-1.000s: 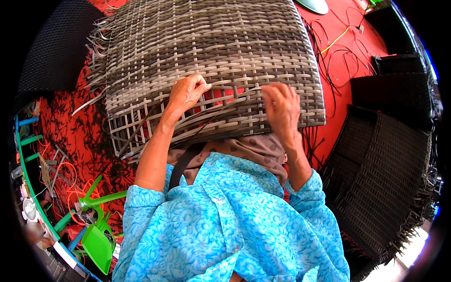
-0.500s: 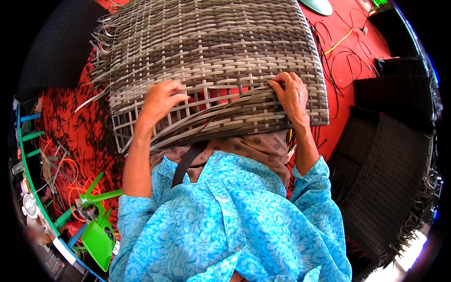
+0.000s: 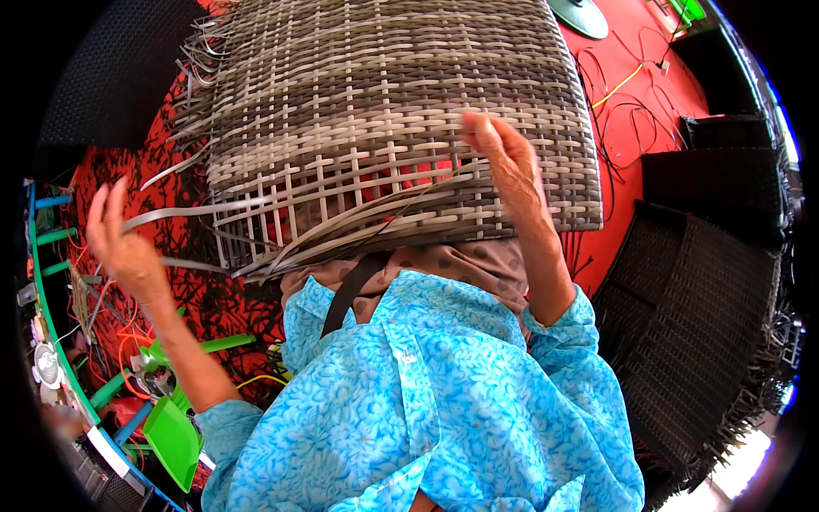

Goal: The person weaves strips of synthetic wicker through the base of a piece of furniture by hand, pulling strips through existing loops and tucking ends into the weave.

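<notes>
A grey-brown woven rattan panel (image 3: 358,85) lies in front of me, with an open lattice of strips along its near left part. My left hand (image 3: 132,252), smeared by motion, is out beyond the panel's left edge. A loose pale flat strip (image 3: 183,211) runs from the lattice to its fingers, which seem to pinch it. Over the right part of the weave, my right hand (image 3: 512,166) is closed, thumb and fingertips together; what they hold, if anything, is hidden. Several long loose strips (image 3: 367,224) curve along the near edge.
Frayed strip ends (image 3: 192,94) stick out at the panel's far left. Dark scraps litter the red floor (image 3: 111,171). Black woven furniture (image 3: 682,333) stands at right, cables (image 3: 636,111) lie beyond the panel, and a green plastic object (image 3: 175,439) is at lower left.
My left hand has swung left, off the lattice, drawing a strip out with it. My right hand has moved left and a little farther from me over the weave.
</notes>
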`<move>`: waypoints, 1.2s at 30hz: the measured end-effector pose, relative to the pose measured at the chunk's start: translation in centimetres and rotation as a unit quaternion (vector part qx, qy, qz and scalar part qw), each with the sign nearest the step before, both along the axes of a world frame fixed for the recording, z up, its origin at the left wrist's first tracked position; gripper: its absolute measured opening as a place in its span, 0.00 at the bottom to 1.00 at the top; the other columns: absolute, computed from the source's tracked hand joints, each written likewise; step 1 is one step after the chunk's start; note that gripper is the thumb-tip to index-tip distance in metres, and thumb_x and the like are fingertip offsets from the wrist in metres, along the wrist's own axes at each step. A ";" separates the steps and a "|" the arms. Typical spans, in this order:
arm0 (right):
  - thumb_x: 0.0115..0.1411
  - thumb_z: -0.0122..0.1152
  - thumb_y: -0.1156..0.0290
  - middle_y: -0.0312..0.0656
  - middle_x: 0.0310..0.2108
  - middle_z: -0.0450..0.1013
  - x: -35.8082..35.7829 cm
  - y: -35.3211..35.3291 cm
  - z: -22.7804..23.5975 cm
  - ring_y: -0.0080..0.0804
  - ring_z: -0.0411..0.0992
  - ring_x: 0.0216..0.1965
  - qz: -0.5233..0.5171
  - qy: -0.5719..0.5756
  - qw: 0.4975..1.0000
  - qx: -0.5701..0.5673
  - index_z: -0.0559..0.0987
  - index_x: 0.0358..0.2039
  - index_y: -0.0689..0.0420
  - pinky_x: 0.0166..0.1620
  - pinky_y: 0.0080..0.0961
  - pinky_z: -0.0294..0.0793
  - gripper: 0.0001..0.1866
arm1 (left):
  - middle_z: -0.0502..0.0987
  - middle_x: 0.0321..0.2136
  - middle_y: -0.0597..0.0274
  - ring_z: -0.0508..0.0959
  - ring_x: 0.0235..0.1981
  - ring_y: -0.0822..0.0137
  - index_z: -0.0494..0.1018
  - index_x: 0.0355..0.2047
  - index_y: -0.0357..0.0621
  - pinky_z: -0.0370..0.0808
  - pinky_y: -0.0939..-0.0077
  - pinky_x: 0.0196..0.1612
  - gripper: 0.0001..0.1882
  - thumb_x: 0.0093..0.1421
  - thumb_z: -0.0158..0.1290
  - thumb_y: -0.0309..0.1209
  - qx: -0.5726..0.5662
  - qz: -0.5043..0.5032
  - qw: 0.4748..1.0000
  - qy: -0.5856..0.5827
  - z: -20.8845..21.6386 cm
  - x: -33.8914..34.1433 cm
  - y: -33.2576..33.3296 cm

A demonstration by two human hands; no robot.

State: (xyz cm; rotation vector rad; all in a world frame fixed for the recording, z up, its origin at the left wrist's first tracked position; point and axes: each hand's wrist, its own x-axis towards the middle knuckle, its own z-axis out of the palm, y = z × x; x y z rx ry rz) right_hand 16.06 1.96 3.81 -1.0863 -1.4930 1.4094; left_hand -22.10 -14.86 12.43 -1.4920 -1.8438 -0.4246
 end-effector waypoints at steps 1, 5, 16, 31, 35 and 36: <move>0.63 0.43 0.50 0.40 0.39 0.73 -1.4 -0.6 0.9 0.28 0.71 0.39 0.052 0.036 0.995 -0.073 0.74 0.44 0.60 0.43 0.23 0.70 0.25 | 0.68 0.46 0.56 0.71 0.45 0.60 0.73 0.44 0.47 0.72 0.67 0.46 0.20 0.55 0.42 0.14 0.048 -0.114 0.982 -0.140 -0.8 3.6 1.4; 0.62 0.32 0.40 0.41 0.41 0.72 -4.8 -2.7 2.3 0.28 0.70 0.41 0.292 0.184 0.887 -0.307 0.72 0.47 0.62 0.47 0.23 0.68 0.36 | 0.70 0.23 0.62 0.72 0.22 0.66 0.67 0.18 0.42 0.69 0.71 0.25 0.08 0.45 0.56 0.29 -0.150 -0.471 0.846 -0.199 0.6 17.8 6.1; 0.63 0.49 0.66 0.32 0.31 0.65 3.4 0.5 2.7 0.18 0.63 0.29 0.011 0.420 0.869 -0.262 0.68 0.45 0.58 0.33 0.18 0.69 0.13 | 0.71 0.40 0.55 0.71 0.48 0.57 0.73 0.34 0.39 0.66 0.60 0.55 0.13 0.47 0.52 0.28 -0.119 -0.640 0.706 -0.279 -7.4 25.2 4.1; 0.60 0.53 0.71 0.35 0.29 0.69 5.3 0.7 2.0 0.26 0.69 0.32 -0.171 0.361 0.906 -0.141 0.70 0.43 0.58 0.47 0.32 0.70 0.11 | 0.70 0.46 0.53 0.68 0.52 0.55 0.68 0.49 0.42 0.64 0.60 0.56 0.22 0.51 0.49 0.23 -0.159 -0.588 0.685 -0.400 -7.9 25.8 4.6; 0.60 0.53 0.58 0.29 0.20 0.64 9.8 3.4 2.7 0.14 0.50 0.14 -0.151 0.267 0.943 -0.127 0.70 0.37 0.55 0.18 0.14 0.50 0.14 | 0.64 0.51 0.55 0.62 0.57 0.57 0.66 0.51 0.46 0.58 0.60 0.59 0.27 0.48 0.54 0.25 -0.163 -0.482 0.829 -0.233 -7.9 23.5 5.7; 0.58 0.55 0.56 0.29 0.20 0.64 11.9 4.4 3.7 0.14 0.50 0.14 -0.186 0.227 0.949 -0.118 0.69 0.33 0.53 0.17 0.14 0.49 0.14 | 0.63 0.51 0.55 0.61 0.57 0.56 0.65 0.51 0.46 0.57 0.60 0.59 0.29 0.46 0.56 0.26 -0.171 -0.430 0.851 -0.250 -8.2 22.4 6.0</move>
